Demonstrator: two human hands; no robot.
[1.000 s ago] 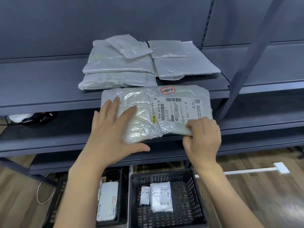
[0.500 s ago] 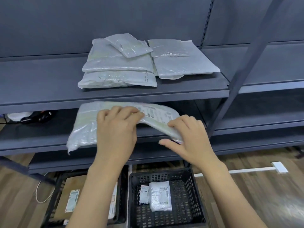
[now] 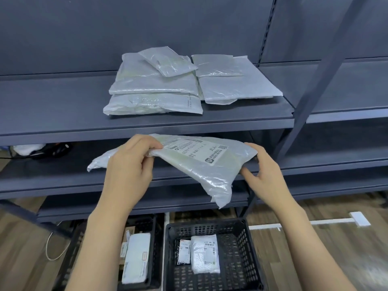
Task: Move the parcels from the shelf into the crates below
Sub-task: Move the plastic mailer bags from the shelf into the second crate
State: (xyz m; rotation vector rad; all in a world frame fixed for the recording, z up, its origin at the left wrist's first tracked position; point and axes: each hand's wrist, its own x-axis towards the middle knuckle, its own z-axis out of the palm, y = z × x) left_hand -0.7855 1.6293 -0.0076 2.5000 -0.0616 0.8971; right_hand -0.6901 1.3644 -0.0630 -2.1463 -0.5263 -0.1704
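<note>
since half a second earlier, the held parcel [image 3: 195,162] had been turned so that its printed label faced up and its near corner drooped toward the crates; the hands had been spread further apart along it.

the parcel was held in the air in front of the shelf edge [image 3: 147,131], above the right crate [image 3: 249,248]. the left hand [image 3: 128,171] was curled over its upper left edge, the film pinched between fingers and thumb. the right hand [image 3: 264,175] was set at its right corner, thumb beneath and fingers behind; a firm grip there could not be told.

on the shelf, five parcels were counted: a left stack [image 3: 153,95] of three and a right stack [image 3: 235,85] of two, the stacks touching. both lay back from the front lip, with bare shelf left to either side.

two black crates were seen on the floor, side by side. two small parcels [image 3: 199,255] lay in the right crate, with open mesh around them. in the left crate [image 3: 156,248], partly hidden by the left forearm, one white parcel [image 3: 136,257] was seen beside other packages that could not be counted.
</note>
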